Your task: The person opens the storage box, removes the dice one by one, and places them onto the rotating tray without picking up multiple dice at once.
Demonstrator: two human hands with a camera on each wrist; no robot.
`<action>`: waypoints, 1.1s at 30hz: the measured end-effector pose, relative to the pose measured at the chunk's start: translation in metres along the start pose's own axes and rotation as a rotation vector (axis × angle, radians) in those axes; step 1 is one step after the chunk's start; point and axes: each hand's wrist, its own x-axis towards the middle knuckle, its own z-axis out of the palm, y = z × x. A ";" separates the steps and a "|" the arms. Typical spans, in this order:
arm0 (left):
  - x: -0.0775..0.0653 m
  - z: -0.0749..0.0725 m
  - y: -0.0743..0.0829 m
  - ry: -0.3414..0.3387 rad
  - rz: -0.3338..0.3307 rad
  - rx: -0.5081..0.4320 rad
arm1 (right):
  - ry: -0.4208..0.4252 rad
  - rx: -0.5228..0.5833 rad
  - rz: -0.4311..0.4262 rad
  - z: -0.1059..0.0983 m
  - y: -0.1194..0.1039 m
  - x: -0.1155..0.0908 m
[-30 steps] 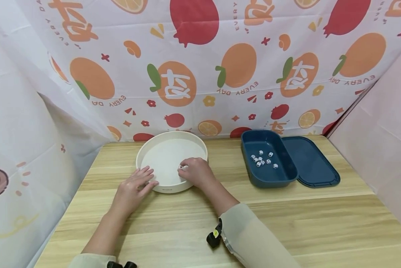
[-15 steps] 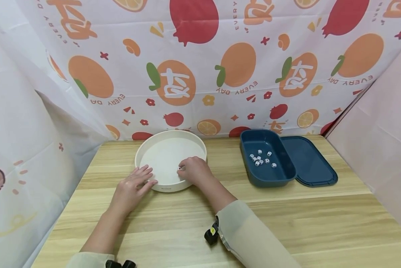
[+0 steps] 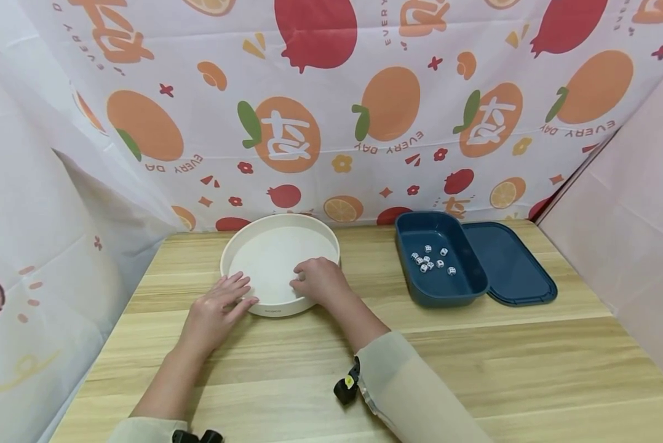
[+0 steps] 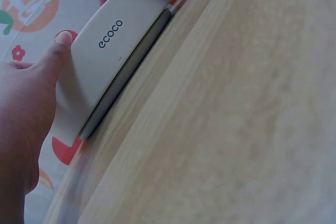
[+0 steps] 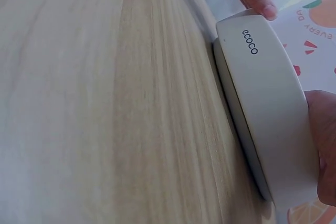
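A round cream tray [image 3: 278, 310] marked "ecoco" stands at the back left of the table. My left hand [image 3: 212, 314] rests on its front-left rim, fingers spread and reaching inside, thumb along the edge. Over the front-right rim reaches my right hand [image 3: 323, 283], thumb and fingertips together low in the tray. They pinch a small white die [image 3: 296, 277], nearly hidden by the fingers. In both wrist views the tray's wall [image 4: 100, 61] hides its inside. To the right, a dark blue container [image 3: 448, 300] holds several loose white dice [image 3: 424, 268].
A flat blue lid [image 3: 511, 264] lies right of the container, partly behind its side. A fruit-print cloth [image 3: 342, 123] hangs just behind the table's back edge. The wooden tabletop [image 3: 287, 381] stretches toward the person.
Both hands keep nearly the same place at the tray. The die between my right fingertips showed more clearly earlier and is now mostly covered. The head view has shifted slightly.
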 end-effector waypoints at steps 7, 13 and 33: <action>0.002 0.005 0.002 -0.003 0.014 -0.017 | 0.109 0.051 -0.083 0.001 0.013 -0.007; -0.003 0.004 0.005 0.020 0.033 -0.032 | 0.153 0.237 -0.054 -0.008 0.026 -0.021; 0.001 0.004 -0.001 0.055 0.044 -0.051 | 0.113 0.248 0.582 -0.145 0.199 -0.094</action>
